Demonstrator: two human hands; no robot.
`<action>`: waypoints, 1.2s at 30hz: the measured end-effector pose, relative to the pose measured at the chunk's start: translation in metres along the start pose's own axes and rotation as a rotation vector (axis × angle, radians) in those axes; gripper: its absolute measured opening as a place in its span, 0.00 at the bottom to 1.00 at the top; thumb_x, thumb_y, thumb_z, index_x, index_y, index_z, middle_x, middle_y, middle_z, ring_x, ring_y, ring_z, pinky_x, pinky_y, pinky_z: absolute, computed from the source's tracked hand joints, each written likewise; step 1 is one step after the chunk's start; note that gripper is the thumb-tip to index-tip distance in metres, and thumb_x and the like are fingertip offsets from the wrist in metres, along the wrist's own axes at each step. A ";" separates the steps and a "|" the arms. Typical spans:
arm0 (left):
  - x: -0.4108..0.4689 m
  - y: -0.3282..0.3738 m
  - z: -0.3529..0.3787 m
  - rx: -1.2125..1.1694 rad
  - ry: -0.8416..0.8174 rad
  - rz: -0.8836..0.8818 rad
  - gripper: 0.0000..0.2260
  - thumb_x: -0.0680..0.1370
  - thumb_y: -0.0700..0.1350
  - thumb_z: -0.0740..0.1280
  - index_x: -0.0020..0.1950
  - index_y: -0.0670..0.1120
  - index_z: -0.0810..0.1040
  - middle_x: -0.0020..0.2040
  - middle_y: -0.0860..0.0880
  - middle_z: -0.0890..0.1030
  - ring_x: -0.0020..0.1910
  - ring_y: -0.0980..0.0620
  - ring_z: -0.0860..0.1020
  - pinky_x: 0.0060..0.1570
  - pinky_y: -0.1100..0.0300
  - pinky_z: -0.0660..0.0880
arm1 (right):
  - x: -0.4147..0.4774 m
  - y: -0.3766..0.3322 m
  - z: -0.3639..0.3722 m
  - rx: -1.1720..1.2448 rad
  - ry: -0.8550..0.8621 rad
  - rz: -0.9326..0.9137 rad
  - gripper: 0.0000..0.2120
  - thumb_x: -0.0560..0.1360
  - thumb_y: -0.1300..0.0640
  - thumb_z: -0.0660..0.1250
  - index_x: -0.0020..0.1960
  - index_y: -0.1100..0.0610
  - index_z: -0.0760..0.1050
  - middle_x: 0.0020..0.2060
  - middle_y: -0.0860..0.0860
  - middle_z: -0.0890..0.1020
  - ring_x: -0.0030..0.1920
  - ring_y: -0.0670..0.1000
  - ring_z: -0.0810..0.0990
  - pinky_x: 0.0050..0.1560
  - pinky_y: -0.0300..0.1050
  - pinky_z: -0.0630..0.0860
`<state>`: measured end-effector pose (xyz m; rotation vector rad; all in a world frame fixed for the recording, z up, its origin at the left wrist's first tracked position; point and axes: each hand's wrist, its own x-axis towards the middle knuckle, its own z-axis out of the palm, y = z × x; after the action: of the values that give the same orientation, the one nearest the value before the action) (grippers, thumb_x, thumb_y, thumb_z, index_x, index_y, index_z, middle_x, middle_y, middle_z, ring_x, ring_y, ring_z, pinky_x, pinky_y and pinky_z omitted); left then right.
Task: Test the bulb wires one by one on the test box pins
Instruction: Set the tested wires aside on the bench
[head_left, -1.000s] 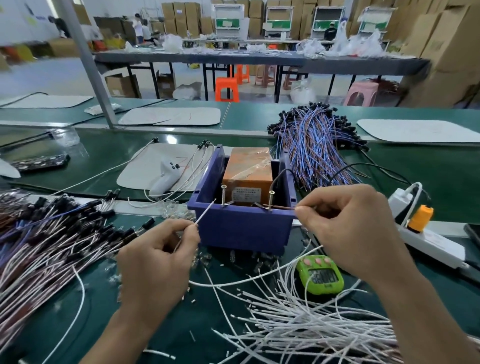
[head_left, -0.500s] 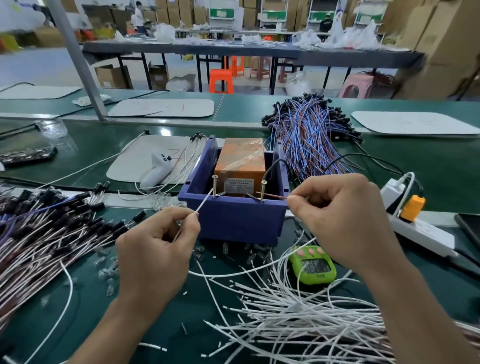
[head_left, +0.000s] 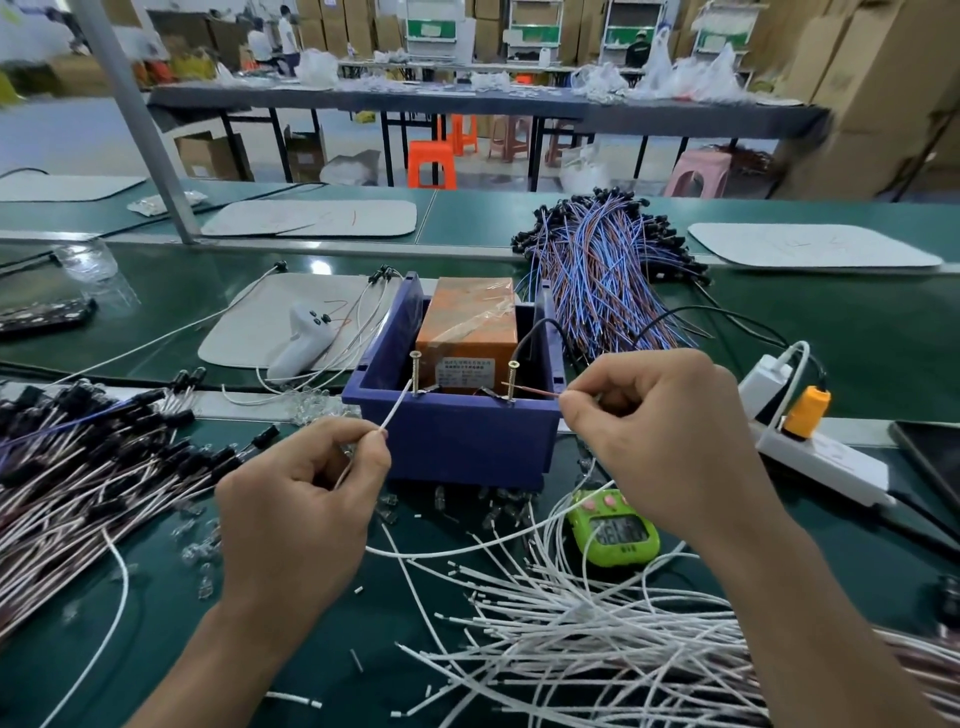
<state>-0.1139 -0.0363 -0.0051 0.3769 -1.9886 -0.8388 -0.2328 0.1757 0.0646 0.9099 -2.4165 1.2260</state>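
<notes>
A blue test box stands mid-table with an orange block inside and two upright screw pins on its front rim. My left hand pinches a white wire whose tip touches the left pin. My right hand pinches a thin brown wire that lies against the right pin. The bulb on these wires is hidden by my hands.
White wires lie piled at the front right, black-capped wires at the left, blue and brown wires behind the box. A green timer lies right of the box, a white power strip with an orange plug farther right, a white remote on a mat.
Both hands keep the wire ends on the pins. Only the camera has shifted slightly; the grip and contact look the same.
</notes>
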 end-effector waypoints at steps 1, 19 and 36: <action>0.000 0.000 0.000 0.002 -0.003 0.002 0.03 0.76 0.53 0.69 0.46 0.61 0.82 0.32 0.58 0.79 0.27 0.57 0.75 0.29 0.73 0.66 | 0.000 0.000 0.001 -0.008 0.005 0.000 0.11 0.73 0.59 0.75 0.33 0.50 0.82 0.23 0.40 0.77 0.23 0.42 0.73 0.26 0.26 0.64; -0.005 0.012 0.001 -0.225 0.184 -0.010 0.11 0.79 0.46 0.64 0.43 0.61 0.78 0.31 0.52 0.77 0.22 0.52 0.70 0.20 0.65 0.63 | 0.003 -0.012 -0.034 -0.341 -0.353 0.125 0.10 0.74 0.49 0.72 0.33 0.45 0.81 0.26 0.39 0.80 0.30 0.43 0.78 0.29 0.34 0.68; -0.023 0.025 0.008 -0.331 -0.186 -0.148 0.08 0.74 0.59 0.72 0.40 0.57 0.82 0.29 0.54 0.80 0.24 0.60 0.73 0.24 0.69 0.69 | -0.063 -0.002 -0.140 -0.674 -0.577 0.369 0.11 0.81 0.49 0.61 0.41 0.41 0.76 0.28 0.42 0.79 0.30 0.44 0.75 0.31 0.44 0.68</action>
<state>-0.1068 -0.0014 -0.0055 0.2627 -1.9602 -1.3155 -0.1881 0.3124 0.1178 0.6732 -3.2304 0.1421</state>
